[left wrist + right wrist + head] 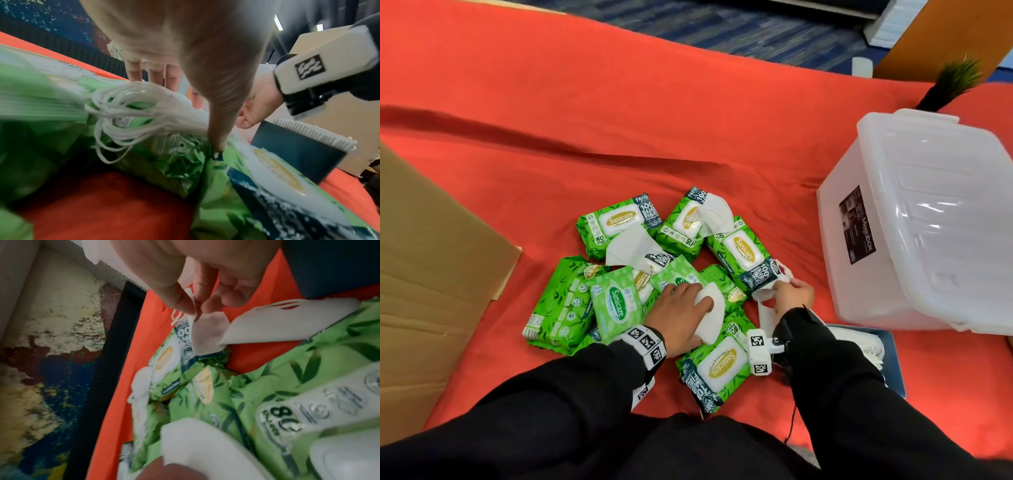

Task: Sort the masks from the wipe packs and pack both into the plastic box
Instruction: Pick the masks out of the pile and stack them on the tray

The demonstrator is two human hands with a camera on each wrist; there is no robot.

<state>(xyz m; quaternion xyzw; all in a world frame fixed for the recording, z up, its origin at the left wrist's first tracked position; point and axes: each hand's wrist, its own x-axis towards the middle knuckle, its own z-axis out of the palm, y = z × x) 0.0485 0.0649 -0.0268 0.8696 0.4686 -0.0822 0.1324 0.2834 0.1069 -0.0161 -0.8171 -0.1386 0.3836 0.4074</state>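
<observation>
left hand [681, 310]: your grip holds a mask stack [710, 317], lifting it off the wipe packs [717, 365].
right hand [792, 294]: grip pinches single mask [207, 332], near the box [928, 219].

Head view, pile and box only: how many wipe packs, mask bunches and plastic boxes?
Green wipe packs: at least 9, some overlapped
White mask bunches: 4
Clear plastic box: 1
Total: at least 14
</observation>
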